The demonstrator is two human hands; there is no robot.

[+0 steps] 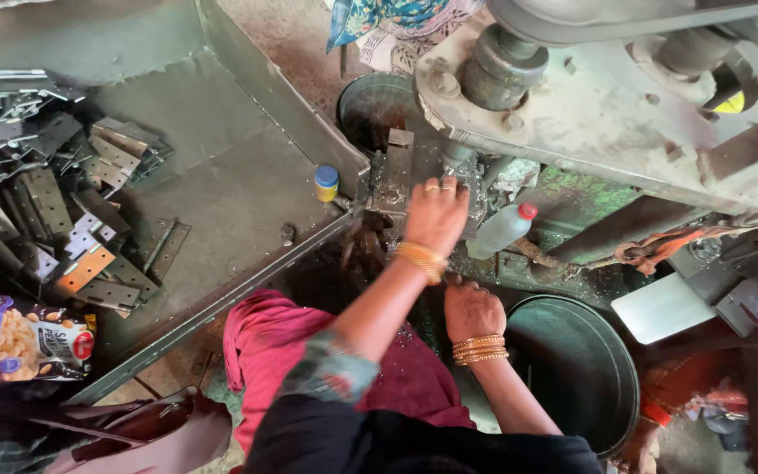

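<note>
Left hand is up against the drill press, fingers curled over a metal hinge plate under the spindle. Right hand sits just below the press, knuckles up; can't tell if it's gripping anything. More hinges are piled on the surface left of the press.

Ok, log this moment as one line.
left hand on metal piece at press machine | right hand low beside round bin | hinge plates piled on tray
</note>
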